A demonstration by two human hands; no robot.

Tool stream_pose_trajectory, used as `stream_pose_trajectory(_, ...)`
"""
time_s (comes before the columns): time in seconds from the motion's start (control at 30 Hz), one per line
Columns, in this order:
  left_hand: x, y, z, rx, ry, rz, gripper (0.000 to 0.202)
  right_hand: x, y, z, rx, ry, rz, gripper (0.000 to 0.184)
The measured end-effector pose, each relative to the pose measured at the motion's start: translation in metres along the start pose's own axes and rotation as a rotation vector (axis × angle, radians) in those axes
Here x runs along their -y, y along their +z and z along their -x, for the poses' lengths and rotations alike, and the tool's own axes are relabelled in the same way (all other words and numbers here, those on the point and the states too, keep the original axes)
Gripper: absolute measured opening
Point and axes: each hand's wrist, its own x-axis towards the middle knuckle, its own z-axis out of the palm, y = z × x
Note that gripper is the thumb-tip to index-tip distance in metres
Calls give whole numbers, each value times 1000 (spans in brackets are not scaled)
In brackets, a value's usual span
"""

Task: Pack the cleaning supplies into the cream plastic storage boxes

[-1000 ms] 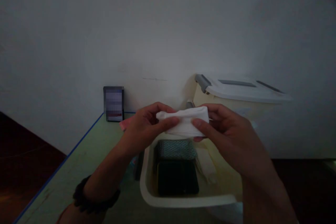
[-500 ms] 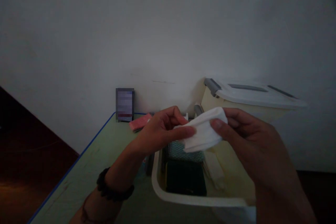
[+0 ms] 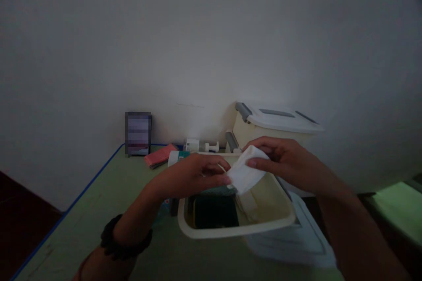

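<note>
A small folded white cloth [image 3: 248, 174] is held up over an open cream storage bin [image 3: 227, 232]. My right hand [image 3: 290, 160] pinches its upper right side between thumb and fingers. At the lower left edge, my left hand [image 3: 193, 176] has thumb and fingertips closed on the cloth. Below the hands, inside the bin, lie a dark green item [image 3: 216, 211], a teal patterned item [image 3: 218, 191] partly hidden by my left hand, and a pale folded cloth [image 3: 249, 206].
A phone-like screen [image 3: 138, 134] leans against the wall. Near it are a pink packet [image 3: 161, 155], a white-and-teal container [image 3: 178, 157] and a clear pump bottle [image 3: 198, 145] lying down. A lidded bin [image 3: 277, 120] stands behind; a pale lid [image 3: 296, 241] lies at right.
My view has shifted, showing the pump bottle and the lid more fully. Both hands are slightly lower over the bin, and the cloth is tilted more steeply.
</note>
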Motion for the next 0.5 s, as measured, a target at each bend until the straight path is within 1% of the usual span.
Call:
stream_pose_trajectory(0.1,3,4,-3,37,-44,-213,28,-6,-21,-2,288,43,213,22)
stream_pose_trajectory(0.17,6,8,-4,41,-89,-354,30,-12,-27,-5,445,68,353,22)
stream_pose_trajectory(0.2,7,9,-5,45,-102,-414,30,-15,-27,-7,499,77,397,22)
stream_pose_trajectory(0.27,9,12,-7,62,-115,-496,28,-21,-25,-14,592,97,432,19)
stream_pose_trajectory(0.33,11,13,-8,80,-132,-524,26,-28,-19,-22,694,126,448,17)
stream_pose_trajectory(0.4,12,14,-9,93,-161,-537,24,-35,-12,-31,802,166,485,19)
stream_pose_trajectory(0.5,11,17,-9,118,-192,-581,23,-47,0,-43,921,255,560,22)
